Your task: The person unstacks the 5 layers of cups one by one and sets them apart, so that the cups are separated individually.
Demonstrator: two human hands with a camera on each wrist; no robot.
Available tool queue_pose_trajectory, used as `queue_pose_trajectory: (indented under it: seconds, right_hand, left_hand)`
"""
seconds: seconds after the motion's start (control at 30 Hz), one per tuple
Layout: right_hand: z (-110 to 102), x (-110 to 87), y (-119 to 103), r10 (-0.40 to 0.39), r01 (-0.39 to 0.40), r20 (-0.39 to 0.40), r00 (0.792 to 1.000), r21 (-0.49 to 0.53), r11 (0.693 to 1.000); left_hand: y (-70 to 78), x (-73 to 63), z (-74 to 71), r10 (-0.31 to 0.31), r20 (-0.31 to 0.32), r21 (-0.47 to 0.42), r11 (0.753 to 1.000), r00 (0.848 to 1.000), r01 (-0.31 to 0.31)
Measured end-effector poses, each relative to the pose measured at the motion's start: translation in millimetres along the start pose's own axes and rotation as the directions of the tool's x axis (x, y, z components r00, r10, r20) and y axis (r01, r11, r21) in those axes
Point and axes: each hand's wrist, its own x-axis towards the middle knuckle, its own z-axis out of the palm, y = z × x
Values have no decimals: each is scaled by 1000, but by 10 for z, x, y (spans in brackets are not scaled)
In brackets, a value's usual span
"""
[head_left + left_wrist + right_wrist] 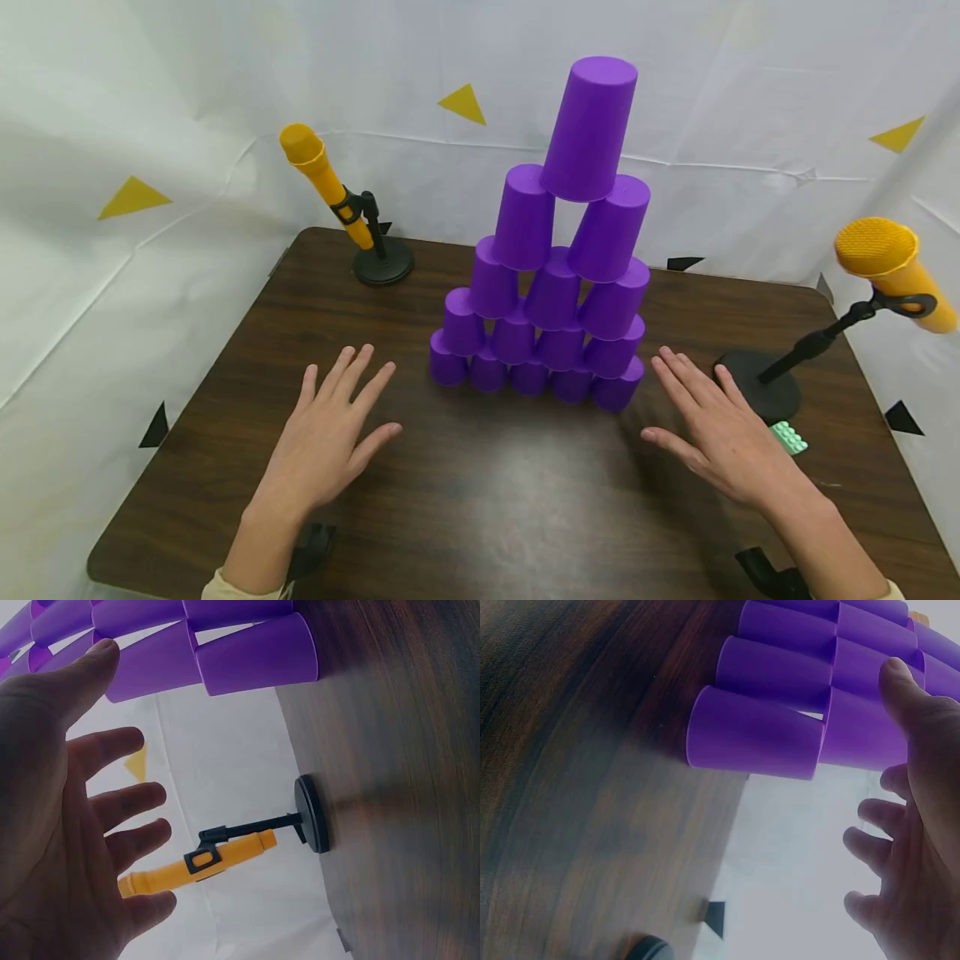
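Note:
A pyramid of upside-down purple cups (558, 342) stands on the dark wooden table, several rows high with a single cup (590, 129) on top. My left hand (322, 442) is held to the left of the stack, fingers spread and holding nothing. On the other side, my right hand (727, 433) reaches beside the lower right cups with its fingers straight and nothing in them. The left wrist view has the cups (255, 660) beyond the left thumb. Bottom-row cups (754, 735) also appear past the right thumb in the right wrist view.
A yellow microphone (322, 179) on a round black stand (383, 262) is at the back left. Another yellow microphone (877, 250) leans on a stand at the right. A mint-green toy brick (789, 437) lies near my right hand. White sheeting (360, 67) hangs behind the table.

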Motion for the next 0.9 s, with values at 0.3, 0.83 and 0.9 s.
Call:
queue_pose_trajectory:
  seconds: [0.3, 0.83, 0.9]
  right_hand:
    - [46, 29, 26, 0, 8, -53, 999, 135, 991]
    - [512, 355, 119, 210, -131, -77, 975, 564, 815]
    - [574, 379, 133, 223, -145, -63, 973, 586, 797]
  left_hand:
    - [4, 122, -81, 36, -81, -107, 993, 996, -45]
    - [508, 1576, -1282, 75, -532, -527, 751, 843, -399]
    - [593, 1758, -1403, 70, -482, -572, 730, 873, -375]
